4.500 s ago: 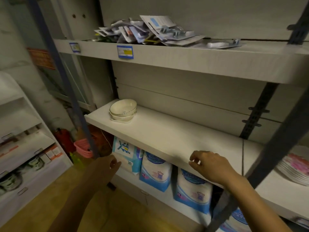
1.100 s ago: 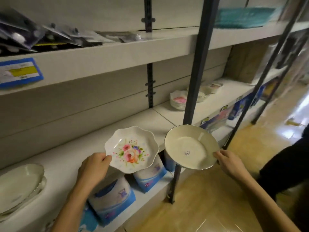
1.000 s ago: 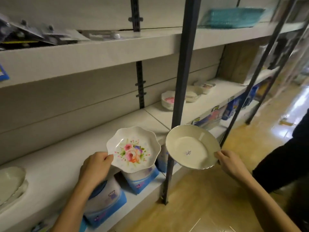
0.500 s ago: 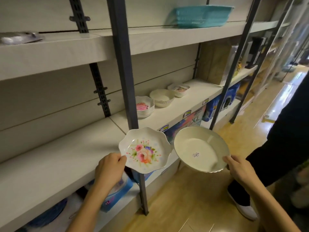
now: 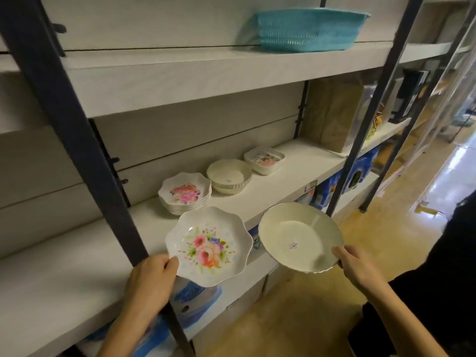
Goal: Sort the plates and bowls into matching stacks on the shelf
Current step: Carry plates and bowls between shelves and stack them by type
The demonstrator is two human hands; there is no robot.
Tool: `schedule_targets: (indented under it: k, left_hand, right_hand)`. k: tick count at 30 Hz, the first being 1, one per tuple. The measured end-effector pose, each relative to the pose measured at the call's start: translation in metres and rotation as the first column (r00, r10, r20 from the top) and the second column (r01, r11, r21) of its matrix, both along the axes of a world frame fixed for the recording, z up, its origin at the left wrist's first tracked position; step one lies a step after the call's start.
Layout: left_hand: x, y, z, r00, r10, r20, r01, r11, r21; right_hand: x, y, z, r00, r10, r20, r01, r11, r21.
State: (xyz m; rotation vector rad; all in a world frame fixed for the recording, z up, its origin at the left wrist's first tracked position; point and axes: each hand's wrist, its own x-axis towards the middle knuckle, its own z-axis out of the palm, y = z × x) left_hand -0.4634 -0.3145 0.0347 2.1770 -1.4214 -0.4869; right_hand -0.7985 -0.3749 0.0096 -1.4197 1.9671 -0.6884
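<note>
Head view: we stand at a long white shelf (image 5: 270, 191) with a dish in each hand, both held in the air in front of the shelf edge.
Left hand (image 5: 152, 274): we pinch the rim of a scalloped flowered plate (image 5: 208, 246), thumb on its near-left edge, face tilted up toward us.
Right hand (image 5: 358, 264): we grip the near-right rim of a plain cream plate (image 5: 300, 237) with a small sticker at its centre; it sits just beside the flowered one, not touching as far as we can tell.
Done so far: three stacks already stand in a row on the shelf. A flowered stack (image 5: 185, 193) of scalloped plates is nearest, a cream bowl stack (image 5: 229, 176) is next, and a square dish stack (image 5: 265, 159) with a printed inside is farthest.
Left to do: neither dish in our hands is on the shelf yet. We judge the flowered plate belongs on the flowered stack, which is close behind it. The cream plate looks wider and shallower than the cream bowls, so we cannot tell whether it matches that stack or needs its own spot.
Progress: we judge the sort well under way, not finished.
Containers: a teal basket (image 5: 309, 29) sits on the upper shelf; its contents are hidden from here. Blue packs (image 5: 358, 173) fill the level below.
</note>
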Motion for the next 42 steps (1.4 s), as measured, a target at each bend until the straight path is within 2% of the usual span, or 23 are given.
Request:
schedule_targets:
  k: [3,8,11,14,20,23,25,29,33,39,42]
  left_hand:
    - [-0.007,-0.017,-0.001,0.997,0.068,0.038,-0.069,0.998,0.015]
    - [-0.015,-0.042,0.002,0.982,0.19,0.009,-0.19,0.98,0.06]
    - [-0.024,-0.057,0.005,0.966,0.258,-0.005,-0.258,0.965,0.052]
    - [-0.026,-0.072,-0.002,0.944,0.331,-0.005,-0.331,0.943,0.031]
    - [-0.044,-0.103,-0.003,0.828,0.557,-0.063,-0.556,0.831,0.034]
    - [-0.049,-0.114,-0.004,0.78,0.619,-0.088,-0.621,0.784,0.012]
    - [-0.052,-0.121,-0.005,0.754,0.656,-0.043,-0.655,0.755,0.028]
    - [-0.045,-0.129,-0.007,0.694,0.709,-0.122,-0.718,0.695,-0.042]
    - [-0.034,-0.137,-0.013,0.662,0.746,-0.073,-0.749,0.661,-0.037]
    - [-0.024,-0.156,-0.019,0.669,0.74,-0.075,-0.743,0.667,-0.051]
    - [-0.018,-0.169,-0.023,0.685,0.724,-0.082,-0.728,0.684,-0.041]
  right_hand:
    - [-0.002,-0.04,-0.001,0.998,0.065,0.008,-0.065,0.998,-0.009]
    - [0.007,-0.1,-0.005,0.981,0.191,0.032,-0.191,0.982,-0.013]
    - [0.016,-0.142,-0.007,0.955,0.289,0.063,-0.289,0.957,-0.008]
    - [0.026,-0.194,-0.006,0.915,0.403,0.026,-0.403,0.915,0.008]
    - [0.05,-0.295,0.003,0.806,0.591,-0.036,-0.592,0.806,-0.019]
    - [0.068,-0.331,-0.002,0.756,0.652,-0.057,-0.653,0.757,-0.005]
    - [0.082,-0.349,-0.008,0.73,0.68,-0.069,-0.682,0.731,-0.008]
    - [0.103,-0.372,-0.025,0.718,0.675,-0.172,-0.686,0.727,-0.01]
    - [0.115,-0.382,-0.034,0.687,0.691,-0.223,-0.71,0.704,-0.003]
    - [0.111,-0.387,-0.032,0.639,0.718,-0.275,-0.724,0.683,0.099]
    - [0.101,-0.389,-0.028,0.687,0.68,-0.257,-0.691,0.72,0.056]
